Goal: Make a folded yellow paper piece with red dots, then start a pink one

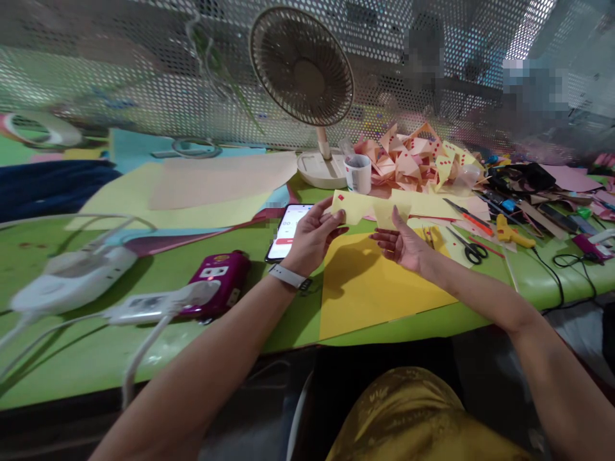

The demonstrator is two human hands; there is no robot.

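My left hand (314, 235) and my right hand (402, 244) together hold a pale yellow paper piece (369, 208) with small red diamonds on it, lifted just above the table. The left fingers pinch its left end, the right fingers its middle. Under the hands lies a darker yellow paper sheet (369, 288) on the green table (96, 352). A white band sits on my left wrist.
A phone (288, 232) with a lit screen lies left of the hands, a magenta device (218, 282) and white power strips further left. Behind stand a desk fan (303, 70), a cup (358, 173), a heap of folded paper pieces (418, 160); scissors (468, 246), a glue gun (512, 232) at right.
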